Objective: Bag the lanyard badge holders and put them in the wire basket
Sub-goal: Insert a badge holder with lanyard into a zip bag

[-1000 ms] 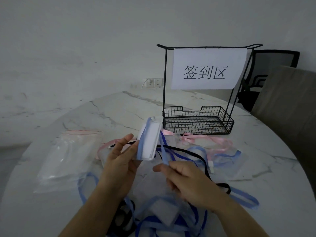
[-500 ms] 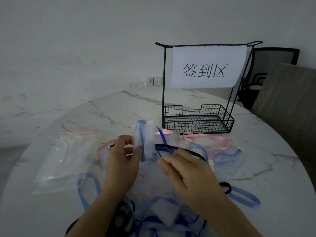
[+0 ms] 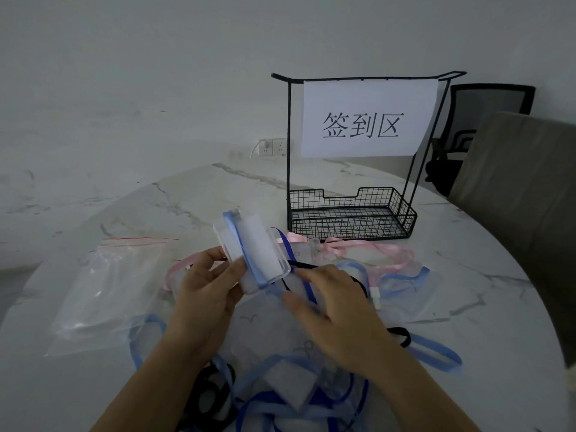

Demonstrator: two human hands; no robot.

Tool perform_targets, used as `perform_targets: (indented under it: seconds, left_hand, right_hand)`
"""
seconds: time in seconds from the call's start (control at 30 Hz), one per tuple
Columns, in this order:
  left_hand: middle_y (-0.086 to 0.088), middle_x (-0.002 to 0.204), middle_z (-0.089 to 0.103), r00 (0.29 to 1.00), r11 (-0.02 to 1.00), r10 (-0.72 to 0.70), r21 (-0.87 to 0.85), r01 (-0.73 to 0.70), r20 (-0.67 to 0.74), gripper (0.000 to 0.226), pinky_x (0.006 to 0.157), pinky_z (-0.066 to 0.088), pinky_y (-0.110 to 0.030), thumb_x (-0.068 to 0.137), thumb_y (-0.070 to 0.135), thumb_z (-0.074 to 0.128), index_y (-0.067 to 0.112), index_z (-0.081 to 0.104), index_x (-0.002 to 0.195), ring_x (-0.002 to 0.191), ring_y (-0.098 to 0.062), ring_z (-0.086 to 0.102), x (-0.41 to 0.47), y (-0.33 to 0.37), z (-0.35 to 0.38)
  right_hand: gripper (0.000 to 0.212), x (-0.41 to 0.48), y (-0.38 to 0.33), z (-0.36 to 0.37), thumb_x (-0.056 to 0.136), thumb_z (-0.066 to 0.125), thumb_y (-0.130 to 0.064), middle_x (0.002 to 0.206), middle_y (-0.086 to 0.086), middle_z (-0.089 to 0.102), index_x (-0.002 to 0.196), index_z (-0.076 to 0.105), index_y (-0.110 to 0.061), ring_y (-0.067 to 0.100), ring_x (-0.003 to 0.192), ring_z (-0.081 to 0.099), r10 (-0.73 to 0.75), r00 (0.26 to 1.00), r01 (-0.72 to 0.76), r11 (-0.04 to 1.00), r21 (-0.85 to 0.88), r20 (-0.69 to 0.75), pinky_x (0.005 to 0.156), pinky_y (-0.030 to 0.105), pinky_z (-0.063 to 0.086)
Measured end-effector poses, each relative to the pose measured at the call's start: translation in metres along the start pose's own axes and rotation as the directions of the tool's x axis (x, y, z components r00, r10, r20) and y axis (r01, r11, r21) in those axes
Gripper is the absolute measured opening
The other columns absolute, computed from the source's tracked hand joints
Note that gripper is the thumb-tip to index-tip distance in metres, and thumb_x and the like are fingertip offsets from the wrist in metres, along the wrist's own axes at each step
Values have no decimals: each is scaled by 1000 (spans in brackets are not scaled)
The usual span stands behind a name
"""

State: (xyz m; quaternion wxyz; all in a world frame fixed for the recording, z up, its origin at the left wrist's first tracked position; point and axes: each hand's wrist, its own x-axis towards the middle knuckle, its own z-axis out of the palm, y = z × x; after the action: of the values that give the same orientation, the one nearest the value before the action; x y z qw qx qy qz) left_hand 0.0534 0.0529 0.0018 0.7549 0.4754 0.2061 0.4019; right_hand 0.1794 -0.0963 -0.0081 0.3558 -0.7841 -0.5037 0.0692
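My left hand [image 3: 204, 294] holds a clear badge holder [image 3: 253, 249] with a white card inside, raised above the table. A light blue lanyard strap [image 3: 246, 257] runs lengthwise around the holder. My right hand [image 3: 333, 310] pinches that strap just below the holder's lower right corner. A heap of more badge holders with blue, black and pink lanyards [image 3: 311, 369] lies under both hands. Clear zip bags [image 3: 106, 294] with red seal lines lie flat to the left. The black wire basket [image 3: 352, 227] stands at the back, with nothing in it.
A white paper sign [image 3: 367, 120] hangs on the basket's tall frame. The round marble table [image 3: 483, 307] curves away at right. A grey chair back [image 3: 523, 188] and a black office chair [image 3: 486, 120] stand beyond the table's right edge.
The strap has been wound around the holder. My left hand turned the holder so its flat face shows, and my right hand moved up close to its lower corner.
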Motion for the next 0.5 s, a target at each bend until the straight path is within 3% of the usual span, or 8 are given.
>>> perform_targets:
  seconds: [0.07, 0.17, 0.33, 0.5]
  left_hand:
    - [-14, 86, 75, 1000, 999, -17, -28, 17, 11, 27, 64, 60, -27, 79, 12, 62, 3, 62, 105, 79, -23, 74, -1, 0, 1]
    - [-13, 89, 75, 999, 997, -29, -65, 30, 31, 28, 66, 60, -27, 80, 11, 61, 4, 62, 107, 82, -23, 74, 0, 1, -1]
    - [-11, 89, 76, 999, 994, -15, -104, 18, 32, 24, 68, 60, -27, 79, 10, 61, 7, 63, 103, 83, -21, 74, 1, -2, -1]
    - [-11, 85, 68, 981, 995, 96, 39, -91, -167, 16, 66, 58, -23, 80, 14, 68, 11, 59, 93, 80, -19, 71, 6, -3, -7]
  right_hand:
    - [58, 0, 0, 6, 90, 41, -67, 123, -19, 50, 137, 53, -33, 2, 120, 41, -18, 1000, 17, 991, -135, -6, 107, 32, 33]
    - [46, 1, 2, 14, 95, 49, -58, 116, -14, 54, 132, 59, -32, 6, 116, 46, -11, 999, 4, 985, -171, -43, 104, 35, 36]
    - [19, 3, 0, 16, 94, 63, -35, 91, -8, 65, 97, 77, -23, 10, 93, 55, -98, 985, 80, 989, -128, -142, 85, 37, 49]
    - [16, -1, -4, 6, 98, 58, -33, 89, -12, 57, 95, 68, -20, 3, 84, 55, -213, 972, 200, 972, -122, -102, 73, 22, 50]
